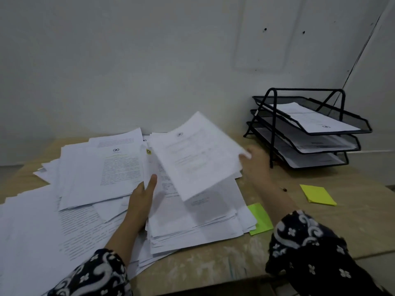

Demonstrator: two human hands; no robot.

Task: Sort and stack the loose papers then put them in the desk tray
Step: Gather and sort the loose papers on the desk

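Black mesh tray [333, 133], white papers [198, 154], yellow-green notes [318, 194].

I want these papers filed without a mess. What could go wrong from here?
The white sheet bundle is lifted and held only at its edges by the right hand and left hand, so sheets might slide out. The uneven white paper stack below overhangs the light wooden desk edge and could slip. The black mesh three-tier desk tray already holds papers, so sorts could mix.

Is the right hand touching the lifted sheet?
Touching. The head view shows the right hand pinching the right edge of the lifted sheet, with fingertips overlapping the paper's corner and the sheet raised above the pile.
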